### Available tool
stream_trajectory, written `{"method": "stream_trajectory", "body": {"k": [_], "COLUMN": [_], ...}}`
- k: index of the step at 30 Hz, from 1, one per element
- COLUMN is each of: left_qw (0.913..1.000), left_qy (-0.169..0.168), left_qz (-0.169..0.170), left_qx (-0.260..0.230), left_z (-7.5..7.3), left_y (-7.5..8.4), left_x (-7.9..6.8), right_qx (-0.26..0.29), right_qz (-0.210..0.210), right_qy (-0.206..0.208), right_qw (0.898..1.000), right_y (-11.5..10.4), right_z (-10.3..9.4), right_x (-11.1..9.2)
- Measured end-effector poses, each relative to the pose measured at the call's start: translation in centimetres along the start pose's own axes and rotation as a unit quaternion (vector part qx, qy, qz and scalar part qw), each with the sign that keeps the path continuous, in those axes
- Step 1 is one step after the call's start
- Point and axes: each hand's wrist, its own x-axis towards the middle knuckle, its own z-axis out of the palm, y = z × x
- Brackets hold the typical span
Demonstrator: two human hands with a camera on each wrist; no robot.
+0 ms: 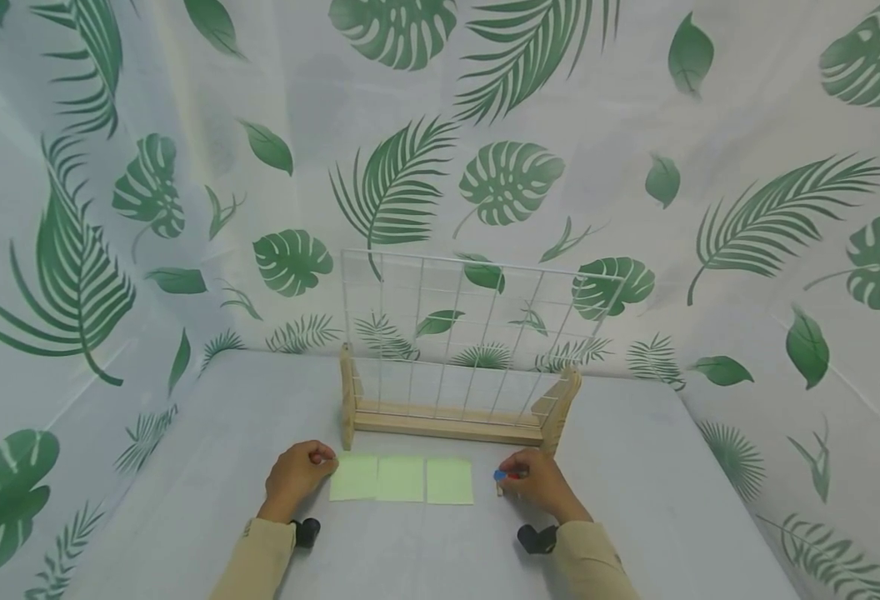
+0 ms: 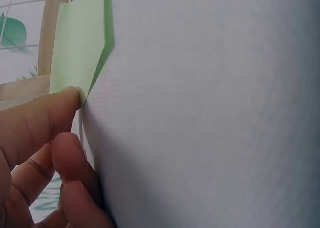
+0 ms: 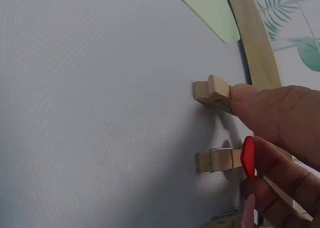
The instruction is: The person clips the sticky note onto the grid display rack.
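In the head view three square pale green paper notes [image 1: 401,479] lie in a row on the white table. My left hand [image 1: 299,475] is at the left end of the row. Its fingertips pinch a corner of the leftmost note [image 2: 80,43], whose near edge lifts and bends. Right of the row, my right hand [image 1: 541,483] pinches a wooden clothespin [image 3: 212,90] between thumb and finger. A blue piece [image 1: 499,475] shows at those fingertips. Below it in the right wrist view, a clothespin with a red piece [image 3: 247,157] is beside the curled fingers, and a pink-topped clothespin [image 3: 248,210] is partly cut off.
Behind the notes stands a white wire grid [image 1: 477,333] in a wooden stand [image 1: 447,425] with two side supports. Leaf-patterned white cloth [image 1: 605,108] hangs around the table [image 1: 260,400] at the back and sides. A black wrist camera [image 1: 536,539] sits under the right wrist.
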Motion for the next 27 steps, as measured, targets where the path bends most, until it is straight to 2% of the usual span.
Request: {"method": "stream_trajectory", "body": {"k": [10,20,27], "left_qw": [0.9997,0.998,0.9972], "left_qy": [-0.02,-0.022,-0.02], "left_qz": [0.012,0.051,0.053], "left_qx": [-0.011,-0.031,-0.05], "left_z": [-1.2,-2.2,-2.6], "left_y": [-0.1,-0.3,-0.3], "left_x": [0.3,0.6,0.4], "right_qx": [0.019,0.032,0.013], "right_qz": [-0.019,-0.008,-0.024], "right_qy": [-0.025,0.012,0.016], "right_qw": [0.999,0.999,0.999], "right_y": [-0.2,-0.9,-1.4], "right_z": [-0.7,-1.2,-1.7], "right_x": [-0.2,0.0,0.0]}}
